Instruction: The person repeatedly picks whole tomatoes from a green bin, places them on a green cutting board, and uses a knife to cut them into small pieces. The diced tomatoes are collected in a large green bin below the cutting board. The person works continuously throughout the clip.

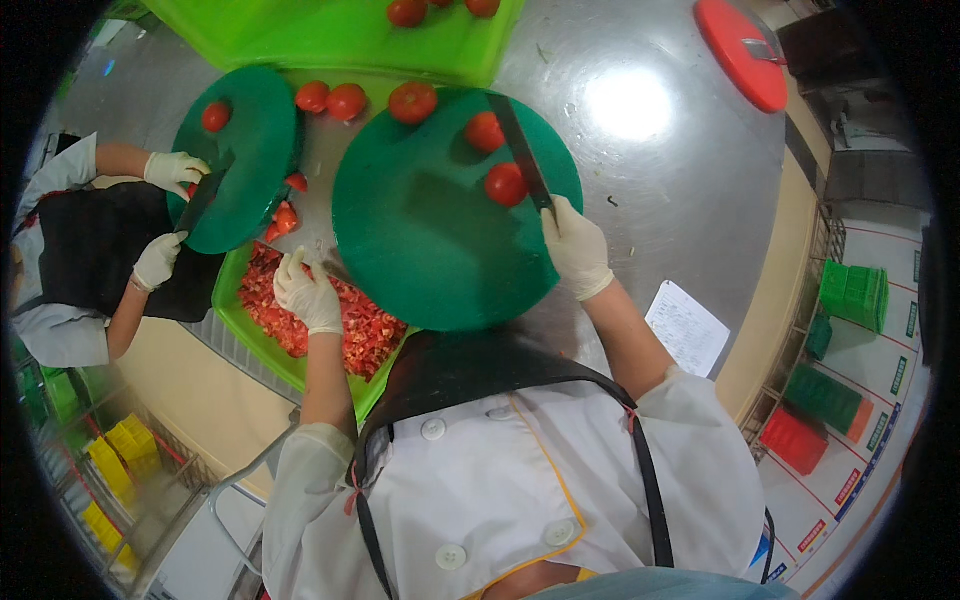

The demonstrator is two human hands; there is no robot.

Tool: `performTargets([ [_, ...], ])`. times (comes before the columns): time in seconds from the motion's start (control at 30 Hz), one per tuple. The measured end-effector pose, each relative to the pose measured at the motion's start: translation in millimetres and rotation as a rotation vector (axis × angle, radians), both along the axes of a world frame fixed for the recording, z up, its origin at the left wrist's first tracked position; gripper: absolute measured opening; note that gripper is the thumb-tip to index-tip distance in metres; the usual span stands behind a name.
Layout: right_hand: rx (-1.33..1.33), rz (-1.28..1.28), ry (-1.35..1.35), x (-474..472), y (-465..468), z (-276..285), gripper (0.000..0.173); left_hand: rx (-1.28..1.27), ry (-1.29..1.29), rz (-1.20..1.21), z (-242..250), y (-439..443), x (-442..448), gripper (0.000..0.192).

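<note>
A round green cutting board [450, 247] lies on the steel table before me. In its white glove, my right hand [577, 251] grips a kitchen knife [523, 154] by the handle, its blade pointing away over the board's right part. Two whole tomatoes [506, 184] sit just left of the blade, and another tomato [412, 103] rests at the board's far edge. My left hand [309, 294], also gloved, is over a light green tray [225, 292] of chopped tomato [367, 330], fingers apart and holding nothing visible. Whether it touches the pieces I cannot tell.
At left, a gloved co-worker [97, 247] cuts on another green board [255, 165]. Tomato pieces [283, 219] and whole tomatoes [346, 102] lie between the boards. Beyond is a large green tray [337, 45]. A red round board [739, 60] and a written sheet [686, 330] lie right.
</note>
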State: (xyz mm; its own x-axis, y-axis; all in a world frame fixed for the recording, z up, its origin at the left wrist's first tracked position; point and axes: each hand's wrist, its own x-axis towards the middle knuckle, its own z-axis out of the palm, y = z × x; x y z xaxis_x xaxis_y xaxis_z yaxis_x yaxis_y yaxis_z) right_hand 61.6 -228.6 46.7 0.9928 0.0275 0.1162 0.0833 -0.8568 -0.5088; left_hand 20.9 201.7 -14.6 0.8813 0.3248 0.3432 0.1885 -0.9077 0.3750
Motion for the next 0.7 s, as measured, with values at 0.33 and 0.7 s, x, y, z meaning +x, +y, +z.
performTargets([
  [0.33, 0.041, 0.250, 0.056, 20, 72, 38, 0.018, -0.392, -0.058, -0.448, -16, -145, 42, 0.056],
  [0.7, -0.220, 0.346, 0.480, 36, 81, 16, 0.021, -0.417, -0.075, -0.425, -20, -165, 62, 0.069],
])
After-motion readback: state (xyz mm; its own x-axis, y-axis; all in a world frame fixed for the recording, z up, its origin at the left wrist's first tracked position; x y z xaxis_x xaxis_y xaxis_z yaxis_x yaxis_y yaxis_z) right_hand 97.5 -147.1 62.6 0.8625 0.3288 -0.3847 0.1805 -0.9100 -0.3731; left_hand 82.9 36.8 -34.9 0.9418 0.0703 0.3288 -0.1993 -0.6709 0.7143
